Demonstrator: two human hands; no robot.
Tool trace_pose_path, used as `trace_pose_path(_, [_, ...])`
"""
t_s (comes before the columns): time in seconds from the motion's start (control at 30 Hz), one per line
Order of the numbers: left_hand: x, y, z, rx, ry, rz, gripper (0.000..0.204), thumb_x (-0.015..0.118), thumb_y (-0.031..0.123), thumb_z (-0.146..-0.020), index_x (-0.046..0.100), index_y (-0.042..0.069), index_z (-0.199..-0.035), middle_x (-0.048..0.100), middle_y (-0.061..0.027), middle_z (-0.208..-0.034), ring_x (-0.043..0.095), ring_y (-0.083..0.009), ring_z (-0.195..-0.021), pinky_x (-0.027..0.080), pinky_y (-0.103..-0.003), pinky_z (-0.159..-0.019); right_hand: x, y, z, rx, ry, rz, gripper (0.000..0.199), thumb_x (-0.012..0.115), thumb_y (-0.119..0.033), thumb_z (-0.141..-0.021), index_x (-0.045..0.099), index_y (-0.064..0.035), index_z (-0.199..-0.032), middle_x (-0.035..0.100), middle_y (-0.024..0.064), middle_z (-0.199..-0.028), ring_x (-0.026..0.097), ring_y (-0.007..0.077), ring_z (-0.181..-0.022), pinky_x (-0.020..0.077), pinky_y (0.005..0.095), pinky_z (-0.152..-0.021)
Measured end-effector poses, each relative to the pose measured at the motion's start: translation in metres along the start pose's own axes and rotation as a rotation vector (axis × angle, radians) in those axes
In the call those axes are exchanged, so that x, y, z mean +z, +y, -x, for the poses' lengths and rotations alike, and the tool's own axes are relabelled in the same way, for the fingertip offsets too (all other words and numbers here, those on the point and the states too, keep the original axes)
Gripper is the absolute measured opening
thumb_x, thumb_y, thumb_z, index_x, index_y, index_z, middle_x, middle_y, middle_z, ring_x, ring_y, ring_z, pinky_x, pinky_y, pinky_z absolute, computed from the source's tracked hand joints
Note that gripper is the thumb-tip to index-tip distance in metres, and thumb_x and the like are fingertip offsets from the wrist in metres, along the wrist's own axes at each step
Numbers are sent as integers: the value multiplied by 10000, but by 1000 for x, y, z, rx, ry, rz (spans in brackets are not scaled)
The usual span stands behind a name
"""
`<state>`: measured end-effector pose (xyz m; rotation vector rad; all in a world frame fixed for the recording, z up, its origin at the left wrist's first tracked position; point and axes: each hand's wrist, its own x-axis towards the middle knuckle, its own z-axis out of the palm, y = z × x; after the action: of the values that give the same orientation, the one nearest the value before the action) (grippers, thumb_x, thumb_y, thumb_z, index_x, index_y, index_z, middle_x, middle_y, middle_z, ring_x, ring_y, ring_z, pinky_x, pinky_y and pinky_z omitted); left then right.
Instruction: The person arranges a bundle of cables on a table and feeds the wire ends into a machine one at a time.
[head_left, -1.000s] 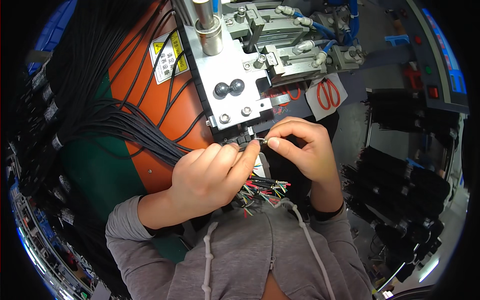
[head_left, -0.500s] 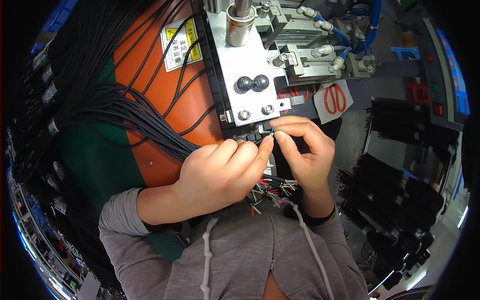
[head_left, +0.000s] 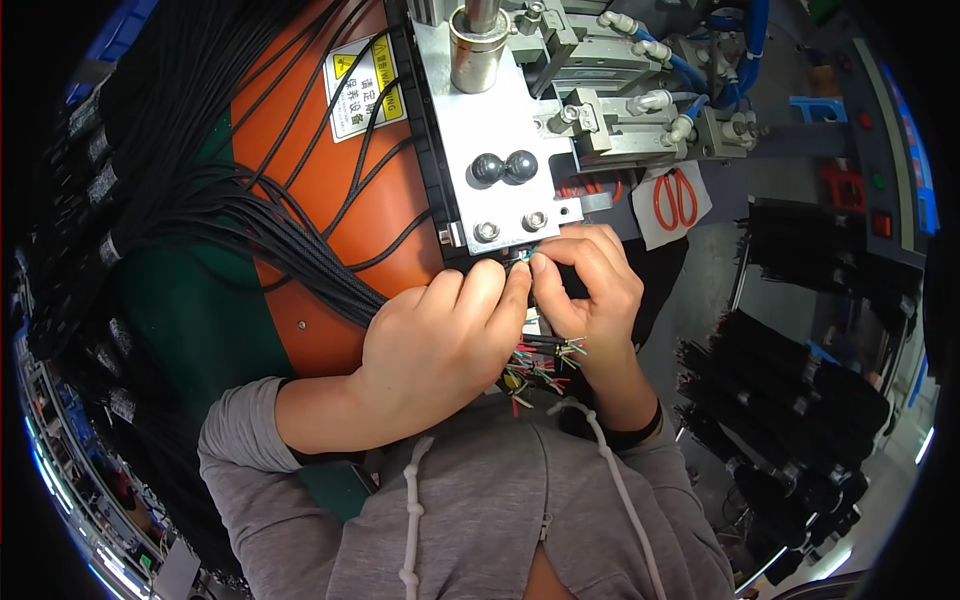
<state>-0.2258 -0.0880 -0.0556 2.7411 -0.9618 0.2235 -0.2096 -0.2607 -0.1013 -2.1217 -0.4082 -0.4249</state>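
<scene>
My left hand (head_left: 435, 345) is closed, with its index finger and thumb side at the front edge of the metal fixture (head_left: 505, 190). A bundle of black cables (head_left: 325, 270) runs in under this hand. Beyond the hand, stripped cable ends (head_left: 540, 365) stick out with red, green, white and yellow wires. My right hand (head_left: 590, 285) pinches a thin blue wire (head_left: 527, 256) just under the fixture's edge. The fingertips of both hands nearly touch there, hiding most of the wire and the slot. Whether the left palm grips the bundle is hidden.
Red-handled scissors (head_left: 675, 198) lie on a white sheet right of the fixture. Pneumatic cylinders (head_left: 640, 120) with blue hoses stand behind. An orange machine surface (head_left: 300, 130) with a warning label (head_left: 362, 88) is at left. Black cable bundles (head_left: 800, 370) hang at right.
My right hand has moved left and slightly up, bringing the blue wire closer under the fixture's edge. The left fingertips have shifted slightly left and up.
</scene>
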Motion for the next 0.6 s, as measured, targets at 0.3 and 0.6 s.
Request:
trace_pose_path(0.3, [3,-13,-6,82,108,5,306,627,108,-722,684,51,-1017,485,19,-745,497,-104,-602,362,-238,-468,9,16,14,462,-48,-448,68,642,-3,-806,578,6,-826,604,44,-762,561,128,-721,454,265,-662])
trace_pose_path(0.6, [1,-18,4,42,168,54,222,662,83,-685,672,36,-903,521,-5,-767,561,-98,-628,400,-228,-509,10,7,11,534,-40,-484,84,656,-34,-840,578,-7,-856,586,20,-769,548,103,-727,451,249,-675])
